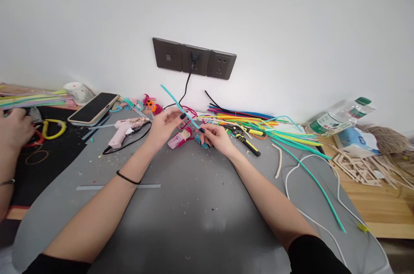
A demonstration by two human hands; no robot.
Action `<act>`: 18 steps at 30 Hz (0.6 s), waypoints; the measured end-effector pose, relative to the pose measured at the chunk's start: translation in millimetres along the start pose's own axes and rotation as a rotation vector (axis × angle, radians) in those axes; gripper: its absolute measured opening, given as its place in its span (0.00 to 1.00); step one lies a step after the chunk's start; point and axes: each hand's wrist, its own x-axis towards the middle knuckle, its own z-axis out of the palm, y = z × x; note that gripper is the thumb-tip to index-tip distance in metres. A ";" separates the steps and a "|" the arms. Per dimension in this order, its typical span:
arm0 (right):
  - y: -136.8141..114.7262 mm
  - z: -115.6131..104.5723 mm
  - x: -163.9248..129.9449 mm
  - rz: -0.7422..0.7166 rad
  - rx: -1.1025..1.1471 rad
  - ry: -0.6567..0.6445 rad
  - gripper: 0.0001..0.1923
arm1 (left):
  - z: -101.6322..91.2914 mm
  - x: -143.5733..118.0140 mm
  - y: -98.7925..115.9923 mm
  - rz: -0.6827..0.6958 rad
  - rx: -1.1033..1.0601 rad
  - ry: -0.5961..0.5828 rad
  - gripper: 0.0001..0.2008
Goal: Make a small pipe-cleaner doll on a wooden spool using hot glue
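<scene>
A light blue pipe cleaner [171, 96] runs slantwise between my two hands above the grey mat. My left hand [168, 122] pinches it partway along, and its free end sticks up to the left. Lower down, my right hand [216, 138] is closed on the same pipe cleaner. A small coiled blue piece [201, 142] shows just under the right fingers; whether it joins the strip I cannot tell. Beside it on the mat lies a pink fuzzy figure [180, 138]. Yellow-and-black pliers [243, 139] rest just right of my right hand.
A pink glue gun [124, 131] with a black cord lies to the left, near a phone [95, 108]. Bundled pipe cleaners [291, 137], a bottle [339, 118] and wooden sticks [357, 166] are on the right. A co-worker's hand [16, 129] is at far left by scissors [53, 129].
</scene>
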 end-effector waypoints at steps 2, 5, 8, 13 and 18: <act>-0.7 2.2 -1.2 -0.002 -0.020 -0.013 0.26 | 1.7 -3.0 1.7 -0.011 0.085 -0.095 0.27; -1.6 5.1 -2.5 0.004 -0.056 -0.020 0.22 | 2.3 -5.5 3.4 0.009 0.188 -0.152 0.23; -4.3 4.5 -1.8 0.018 -0.104 0.009 0.17 | 1.0 -5.3 1.6 0.027 0.280 -0.101 0.20; -25.3 -7.1 -1.0 0.017 -0.294 0.108 0.06 | -3.0 -2.4 -6.2 -0.004 0.373 0.026 0.20; -68.0 -31.7 -12.0 -0.037 -0.684 0.143 0.06 | -2.8 -3.0 -6.7 -0.044 0.482 -0.003 0.24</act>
